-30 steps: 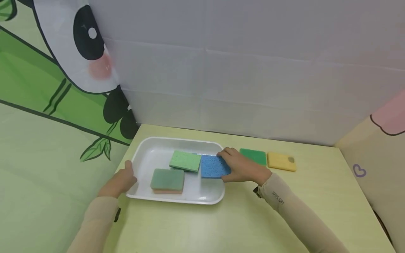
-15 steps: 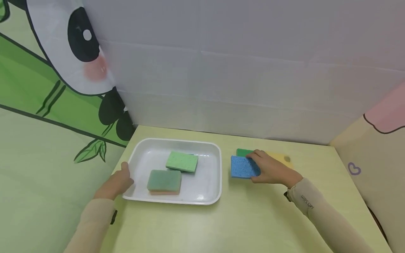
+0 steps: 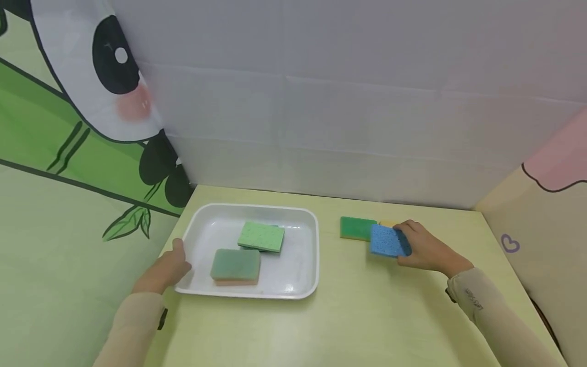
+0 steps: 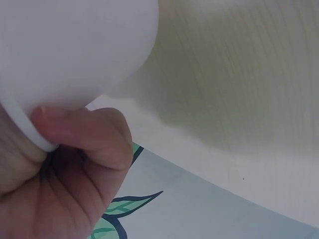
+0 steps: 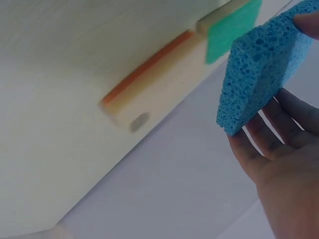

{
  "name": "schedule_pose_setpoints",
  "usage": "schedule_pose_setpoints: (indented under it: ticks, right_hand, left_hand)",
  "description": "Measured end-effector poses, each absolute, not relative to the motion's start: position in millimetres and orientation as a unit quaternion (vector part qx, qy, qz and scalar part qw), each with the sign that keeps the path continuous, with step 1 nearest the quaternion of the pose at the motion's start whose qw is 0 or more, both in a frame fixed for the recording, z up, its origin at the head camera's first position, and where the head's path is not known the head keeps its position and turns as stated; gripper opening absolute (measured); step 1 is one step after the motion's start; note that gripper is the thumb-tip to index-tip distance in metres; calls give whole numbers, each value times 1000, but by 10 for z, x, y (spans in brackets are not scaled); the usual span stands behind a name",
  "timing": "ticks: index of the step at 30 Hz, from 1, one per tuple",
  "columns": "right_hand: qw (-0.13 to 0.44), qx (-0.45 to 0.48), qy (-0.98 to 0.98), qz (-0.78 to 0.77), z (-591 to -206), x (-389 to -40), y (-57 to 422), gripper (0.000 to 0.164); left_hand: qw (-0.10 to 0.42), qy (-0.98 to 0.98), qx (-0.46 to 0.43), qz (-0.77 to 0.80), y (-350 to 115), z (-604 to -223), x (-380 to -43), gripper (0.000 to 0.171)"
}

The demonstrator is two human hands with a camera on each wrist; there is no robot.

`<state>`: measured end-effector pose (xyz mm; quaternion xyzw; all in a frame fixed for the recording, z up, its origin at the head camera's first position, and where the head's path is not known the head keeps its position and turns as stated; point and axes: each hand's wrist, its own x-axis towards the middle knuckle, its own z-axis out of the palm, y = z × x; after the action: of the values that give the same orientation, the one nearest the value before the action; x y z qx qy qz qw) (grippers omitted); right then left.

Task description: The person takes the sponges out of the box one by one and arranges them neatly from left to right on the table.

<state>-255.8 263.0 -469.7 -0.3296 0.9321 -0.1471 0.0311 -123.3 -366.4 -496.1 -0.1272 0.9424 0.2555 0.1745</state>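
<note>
My right hand (image 3: 424, 247) pinches a blue sponge (image 3: 389, 241) by its edges, thumb on one side and fingers on the other; the right wrist view shows the porous blue sponge (image 5: 249, 74) held off the table. Behind it lie a green sponge (image 3: 356, 228) and a yellow sponge (image 5: 154, 87), the latter mostly covered in the head view. My left hand (image 3: 165, 267) grips the left rim of a white tray (image 3: 293, 255), its thumb and curled fingers round the rim in the left wrist view. Inside the tray are a light green sponge (image 3: 261, 236) and a thick green-and-peach sponge (image 3: 236, 265).
The pale yellow table (image 3: 293, 336) meets a white wall covering (image 3: 321, 127) at the back. A printed cartoon sheet (image 3: 69, 204) hangs beside the table's left edge, and another wall (image 3: 541, 244) stands at the right.
My right hand has carried the blue sponge rightward from the tray's right side, over the table, to in front of the yellow sponge. The left hand stays on the tray's rim.
</note>
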Motion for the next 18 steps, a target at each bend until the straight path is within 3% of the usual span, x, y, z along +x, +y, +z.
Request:
schedule_pose_setpoints:
  ticks: [18]
  right_hand:
    - [48, -259, 954, -140, -5062, -2829, 3575, 79]
  left_hand:
    - [173, 942, -123, 258, -3671, -4973, -1242, 56]
